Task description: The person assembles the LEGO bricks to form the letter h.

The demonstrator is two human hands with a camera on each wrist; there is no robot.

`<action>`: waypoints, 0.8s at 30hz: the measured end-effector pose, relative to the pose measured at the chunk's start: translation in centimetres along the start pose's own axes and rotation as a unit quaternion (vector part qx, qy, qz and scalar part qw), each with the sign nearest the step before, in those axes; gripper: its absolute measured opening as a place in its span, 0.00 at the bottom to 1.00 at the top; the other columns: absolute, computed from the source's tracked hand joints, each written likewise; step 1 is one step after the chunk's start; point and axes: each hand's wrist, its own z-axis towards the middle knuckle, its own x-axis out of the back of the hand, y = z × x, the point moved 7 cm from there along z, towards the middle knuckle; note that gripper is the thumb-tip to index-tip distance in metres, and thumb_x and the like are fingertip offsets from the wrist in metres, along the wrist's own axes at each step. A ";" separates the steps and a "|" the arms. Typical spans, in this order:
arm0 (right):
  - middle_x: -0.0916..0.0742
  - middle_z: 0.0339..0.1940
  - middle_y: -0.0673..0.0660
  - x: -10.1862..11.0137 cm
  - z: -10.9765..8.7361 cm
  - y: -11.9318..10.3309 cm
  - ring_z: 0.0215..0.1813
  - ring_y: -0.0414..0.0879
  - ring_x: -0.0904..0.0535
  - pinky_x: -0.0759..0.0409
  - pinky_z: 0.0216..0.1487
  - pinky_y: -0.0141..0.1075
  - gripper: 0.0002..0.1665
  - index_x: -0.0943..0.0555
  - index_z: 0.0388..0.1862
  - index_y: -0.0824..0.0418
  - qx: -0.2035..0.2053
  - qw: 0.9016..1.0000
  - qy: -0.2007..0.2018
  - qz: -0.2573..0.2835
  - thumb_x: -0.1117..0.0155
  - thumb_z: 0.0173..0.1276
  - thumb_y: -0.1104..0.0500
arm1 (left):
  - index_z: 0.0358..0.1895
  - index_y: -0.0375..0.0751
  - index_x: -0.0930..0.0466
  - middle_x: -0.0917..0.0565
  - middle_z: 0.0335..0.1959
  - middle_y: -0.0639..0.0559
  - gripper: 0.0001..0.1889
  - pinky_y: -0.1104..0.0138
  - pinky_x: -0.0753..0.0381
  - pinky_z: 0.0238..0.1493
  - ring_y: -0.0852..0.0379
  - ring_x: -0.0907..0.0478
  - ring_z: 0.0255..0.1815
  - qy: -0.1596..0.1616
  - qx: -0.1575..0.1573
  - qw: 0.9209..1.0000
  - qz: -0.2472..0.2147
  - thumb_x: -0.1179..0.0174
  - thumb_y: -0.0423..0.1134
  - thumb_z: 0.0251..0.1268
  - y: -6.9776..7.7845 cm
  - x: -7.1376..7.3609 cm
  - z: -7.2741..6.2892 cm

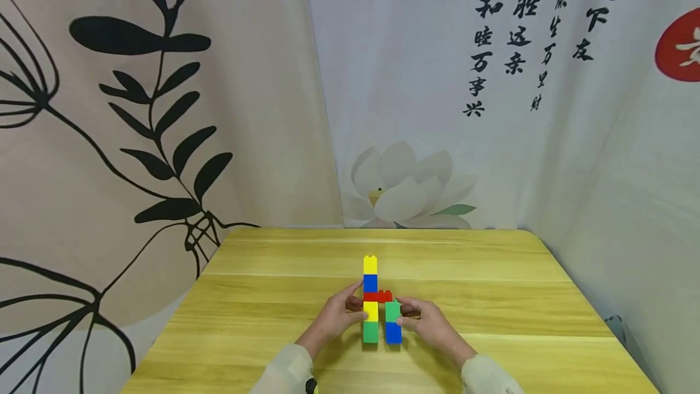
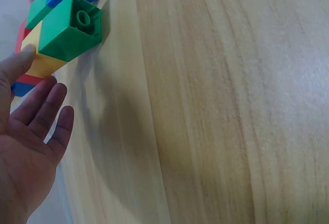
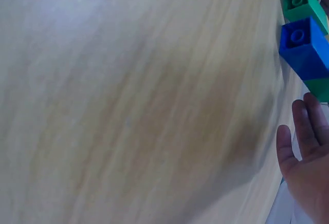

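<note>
A figure of stacked toy building bricks is held between both hands over the table. Its tall column runs from a yellow brick [image 1: 370, 265] through a blue brick [image 1: 370, 283], a wide red brick [image 1: 377, 297] and a lower yellow brick [image 1: 370, 311] to a green brick [image 2: 70, 27]. Under the red brick's right end hang a second green brick [image 1: 392, 311] and a blue brick [image 3: 304, 48]. My left hand [image 1: 338, 314] pinches the column, thumb on the lower yellow brick. My right hand [image 1: 429, 322] grips the short leg from the right, thumb at its front. Hollow undersides show in both wrist views.
The wood-grain table [image 1: 262, 297] carries the hands' shadows. Behind it hangs a curtain [image 1: 273, 108] with dark plant prints, a lotus and written characters. A cable [image 1: 618, 326] shows beyond the table's right edge.
</note>
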 end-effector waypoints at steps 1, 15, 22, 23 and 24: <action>0.16 0.52 0.61 0.0 0.0 0.0 0.53 0.57 0.20 0.19 0.51 0.48 0.29 0.24 0.66 0.66 0.000 1.000 -0.003 -0.004 0.31 0.68 0.59 | 0.76 0.39 0.39 0.18 0.45 0.50 0.38 0.58 0.19 0.53 0.52 0.22 0.48 -0.001 0.004 1.000 0.000 0.32 0.33 0.63 -0.1 0.0 0.0; 0.16 0.54 0.63 -0.8 0.0 1.1 0.54 0.56 0.20 0.21 0.55 0.50 0.25 0.23 0.63 0.68 -0.016 1.000 -0.011 -0.020 0.34 0.70 0.60 | 0.72 0.36 0.34 0.17 0.46 0.50 0.34 0.50 0.23 0.56 0.50 0.22 0.48 -0.025 0.042 0.999 0.003 0.32 0.33 0.64 -1.2 -0.4 -0.8; 0.16 0.54 0.62 0.1 -0.2 0.7 0.55 0.57 0.20 0.20 0.54 0.50 0.25 0.24 0.64 0.69 -0.013 0.999 0.007 -0.036 0.36 0.72 0.58 | 0.72 0.34 0.34 0.19 0.49 0.44 0.32 0.49 0.23 0.56 0.48 0.22 0.50 -0.018 0.030 0.999 0.018 0.35 0.36 0.68 -0.8 0.7 -0.9; 0.16 0.53 0.62 0.4 -0.2 0.7 0.55 0.57 0.20 0.20 0.54 0.50 0.25 0.24 0.64 0.69 -0.013 0.999 0.015 -0.042 0.36 0.72 0.58 | 0.72 0.33 0.34 0.19 0.51 0.43 0.31 0.49 0.23 0.55 0.47 0.23 0.51 -0.015 0.027 0.999 0.023 0.36 0.37 0.69 -0.7 1.1 -0.9; 0.15 0.53 0.62 0.9 -0.1 0.7 0.55 0.57 0.20 0.20 0.54 0.50 0.25 0.24 0.64 0.69 -0.014 0.998 0.025 -0.047 0.36 0.72 0.58 | 0.72 0.32 0.35 0.20 0.52 0.40 0.30 0.49 0.23 0.55 0.46 0.23 0.51 -0.012 0.023 0.999 0.026 0.38 0.38 0.70 -0.6 1.6 -0.9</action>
